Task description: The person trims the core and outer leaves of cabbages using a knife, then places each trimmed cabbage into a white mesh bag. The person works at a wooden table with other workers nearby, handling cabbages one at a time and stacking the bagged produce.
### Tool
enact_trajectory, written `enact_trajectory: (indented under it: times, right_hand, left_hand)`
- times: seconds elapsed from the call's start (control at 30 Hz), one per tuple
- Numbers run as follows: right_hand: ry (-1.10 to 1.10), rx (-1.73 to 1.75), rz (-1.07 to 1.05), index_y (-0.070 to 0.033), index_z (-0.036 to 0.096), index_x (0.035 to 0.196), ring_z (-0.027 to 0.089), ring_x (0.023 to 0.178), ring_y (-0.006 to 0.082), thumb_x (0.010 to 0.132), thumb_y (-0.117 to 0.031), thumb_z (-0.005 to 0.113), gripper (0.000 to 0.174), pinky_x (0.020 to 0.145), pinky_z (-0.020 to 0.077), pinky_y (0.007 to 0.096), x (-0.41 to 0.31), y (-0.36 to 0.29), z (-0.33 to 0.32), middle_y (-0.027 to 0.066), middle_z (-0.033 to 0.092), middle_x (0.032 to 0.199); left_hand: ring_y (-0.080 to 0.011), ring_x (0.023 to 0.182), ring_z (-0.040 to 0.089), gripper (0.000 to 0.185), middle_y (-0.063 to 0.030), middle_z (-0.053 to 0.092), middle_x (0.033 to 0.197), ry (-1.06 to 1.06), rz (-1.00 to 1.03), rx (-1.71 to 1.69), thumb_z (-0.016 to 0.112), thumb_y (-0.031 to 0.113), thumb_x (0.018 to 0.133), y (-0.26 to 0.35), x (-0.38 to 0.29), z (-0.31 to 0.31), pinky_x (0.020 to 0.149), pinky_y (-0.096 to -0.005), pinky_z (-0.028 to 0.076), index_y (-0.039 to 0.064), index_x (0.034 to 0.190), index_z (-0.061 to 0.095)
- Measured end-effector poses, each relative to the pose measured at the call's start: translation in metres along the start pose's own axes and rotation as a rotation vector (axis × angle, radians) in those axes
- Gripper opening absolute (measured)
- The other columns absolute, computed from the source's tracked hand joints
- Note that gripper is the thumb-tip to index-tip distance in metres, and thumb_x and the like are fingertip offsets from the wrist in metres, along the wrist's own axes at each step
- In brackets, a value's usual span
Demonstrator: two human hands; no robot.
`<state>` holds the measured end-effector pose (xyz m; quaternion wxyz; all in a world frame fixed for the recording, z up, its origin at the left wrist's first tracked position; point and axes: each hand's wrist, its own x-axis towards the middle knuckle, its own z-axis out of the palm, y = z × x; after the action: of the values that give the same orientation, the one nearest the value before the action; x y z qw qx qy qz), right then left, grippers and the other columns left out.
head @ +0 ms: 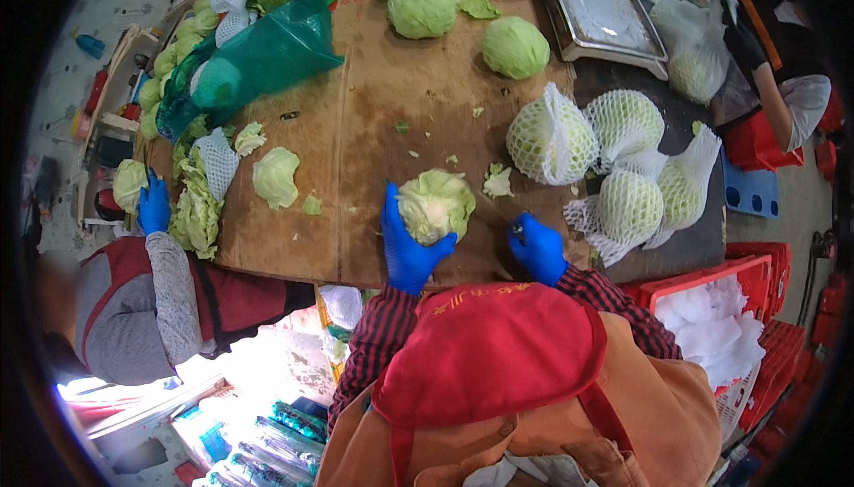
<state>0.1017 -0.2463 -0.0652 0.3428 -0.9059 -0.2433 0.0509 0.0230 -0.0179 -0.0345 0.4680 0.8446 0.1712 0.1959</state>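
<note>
My left hand [412, 247], in a blue glove, holds a cabbage [437, 207] on the table, its pale cut stem end facing up. Just right of it, my right hand [536, 248], also gloved in blue, is closed around the dark handle of what looks like a knife [497, 210]; its thin blade points towards the cabbage and is hard to make out. A torn leaf piece [498, 181] lies above the blade. Several cabbages in white foam net sleeves [552, 135] stand to the right. Bare cabbages [515, 47] sit farther back on the table.
A metal weighing scale [604, 10] stands at the back right. Green mesh bag [267, 60] and loose leaves [275, 178] lie left. A co-worker's gloved hand [155, 203] touches a cabbage at far left; another person [767, 53] is at upper right. A red crate [757, 280] holds white nets.
</note>
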Motion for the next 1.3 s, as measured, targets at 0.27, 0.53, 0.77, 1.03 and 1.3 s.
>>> enact_trajectory:
  times: [0.27,0.53,0.77,1.03,1.3]
  right_hand:
    - [0.138,0.432,-0.149,-0.006,0.061,0.102,0.064,0.070,0.0278,0.079,-0.025,0.072,0.032,0.064,0.0499,0.0376,0.071,-0.075,-0.007,0.0131,0.063,0.076]
    - [0.077,0.477,0.195,-0.002,0.063,0.086,0.061,0.064,0.0229,0.079,-0.017,0.066,0.016,0.062,0.0479,0.0340,0.117,-0.024,0.015,0.0124,0.062,0.071]
    - [0.317,0.566,0.220,-0.001,0.059,0.083,0.058,0.061,0.0209,0.079,-0.015,0.062,0.015,0.060,0.0463,0.0356,0.150,-0.045,0.001,0.0141,0.060,0.068]
    - [0.056,0.817,-0.084,-0.004,0.061,0.113,0.057,0.069,0.0131,0.084,-0.024,0.069,0.036,0.061,0.0482,0.0290,0.158,-0.111,-0.045,0.0065,0.065,0.091]
    - [-0.466,1.128,0.062,-0.005,0.057,0.123,0.056,0.079,0.0096,0.077,-0.025,0.078,0.054,0.067,0.0495,0.0257,0.084,-0.136,-0.055,0.0032,0.063,0.091]
  left_hand:
    - [-0.0338,0.133,0.031,0.119,-0.0203,0.028,0.145,-0.057,0.100,-0.129,0.087,0.026,0.056,-0.017,-0.008,-0.003,0.109,-0.0440,0.030,0.001,0.146,0.014]
    - [-0.0295,0.133,0.035,0.109,-0.0137,0.028,0.148,-0.066,0.103,-0.545,0.083,0.030,0.063,-0.019,-0.010,-0.024,0.109,-0.0442,0.032,0.006,0.147,0.018]
    - [-0.0251,0.130,0.039,0.048,-0.0077,0.038,0.144,-0.021,-0.142,-1.070,0.038,0.027,0.100,-0.010,-0.003,-0.071,0.109,-0.0448,0.033,0.014,0.145,0.027]
    - [-0.0266,0.130,0.038,0.052,-0.0087,0.034,0.147,-0.006,-0.162,-1.269,0.041,0.033,0.099,0.015,0.011,-0.070,0.111,-0.0470,0.030,0.017,0.146,0.025]
    - [-0.0251,0.132,0.036,0.061,-0.0117,0.031,0.147,-0.272,-0.168,-0.788,0.043,0.036,0.098,0.007,0.009,-0.064,0.111,-0.0434,0.030,0.013,0.149,0.017]
